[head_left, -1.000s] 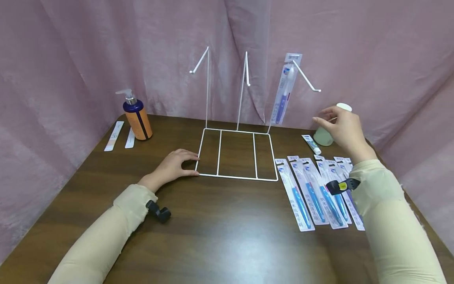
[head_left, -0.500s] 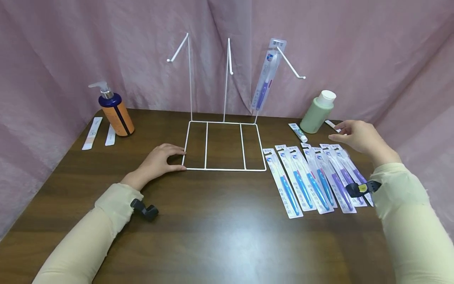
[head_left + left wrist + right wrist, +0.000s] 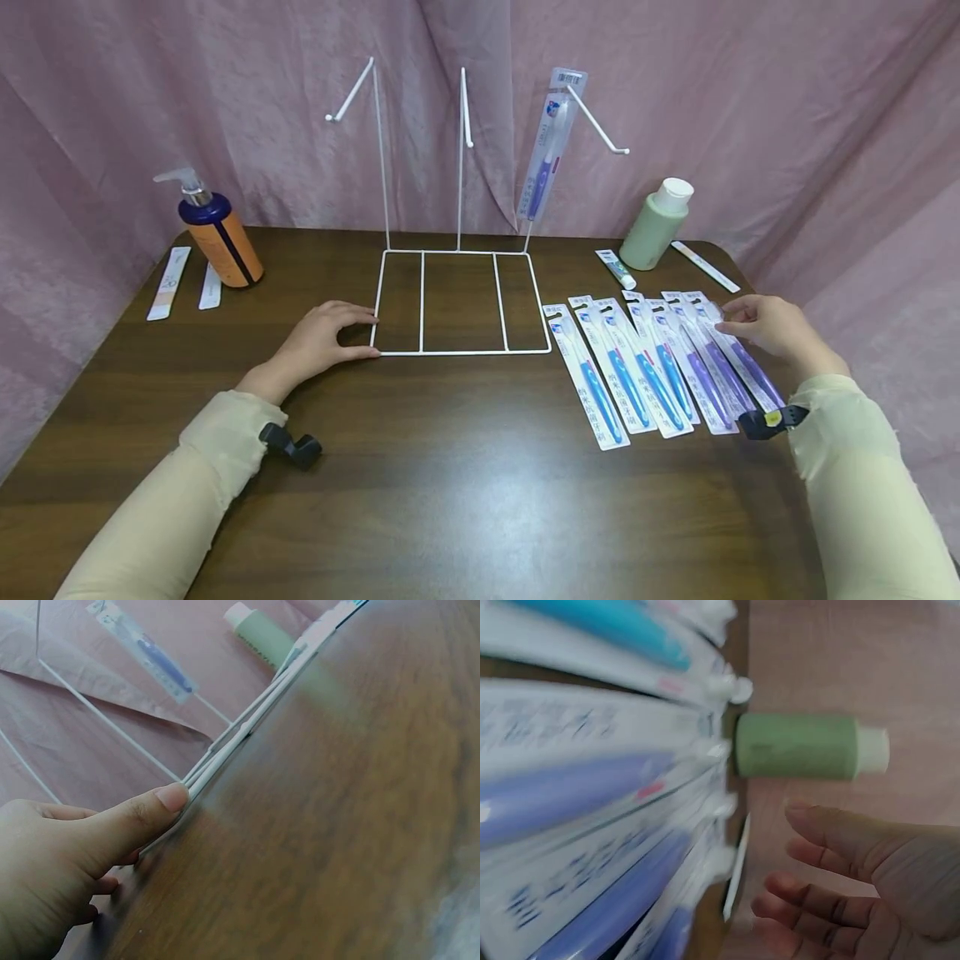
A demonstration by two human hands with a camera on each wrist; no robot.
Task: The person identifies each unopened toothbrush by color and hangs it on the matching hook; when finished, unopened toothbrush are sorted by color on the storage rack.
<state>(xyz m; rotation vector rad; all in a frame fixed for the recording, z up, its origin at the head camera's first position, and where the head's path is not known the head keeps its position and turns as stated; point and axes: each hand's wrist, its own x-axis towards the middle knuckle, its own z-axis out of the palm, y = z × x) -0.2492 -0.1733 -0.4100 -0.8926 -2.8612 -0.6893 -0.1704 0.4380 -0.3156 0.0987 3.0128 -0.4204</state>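
A white wire display rack [image 3: 461,353] with three hooks stands on the table. My left hand [image 3: 318,342] holds its base at the front left corner, thumb at the corner and fingers on the side rail; the left wrist view shows the thumb [image 3: 172,796] against the wire. One packaged toothbrush [image 3: 551,146] hangs on the rack's right hook. To the right of the base, several packaged toothbrushes [image 3: 588,379] lie in an overlapping row. Over the far end of the rightmost purple packaged toothbrush [image 3: 750,362] is my right hand [image 3: 780,329], fingers loosely bent, holding nothing.
Behind the row stand a green bottle [image 3: 652,229] with a white cap and a small toothpaste tube [image 3: 617,269]. A thin white packet [image 3: 705,267] lies right of them. At the far left are an orange pump bottle [image 3: 221,237] and two white packets [image 3: 168,283].
My right hand has come away from near the rack's right hook and green bottle, down to the right end of the toothbrush row. The left hand stays on the rack; the head view has shifted.
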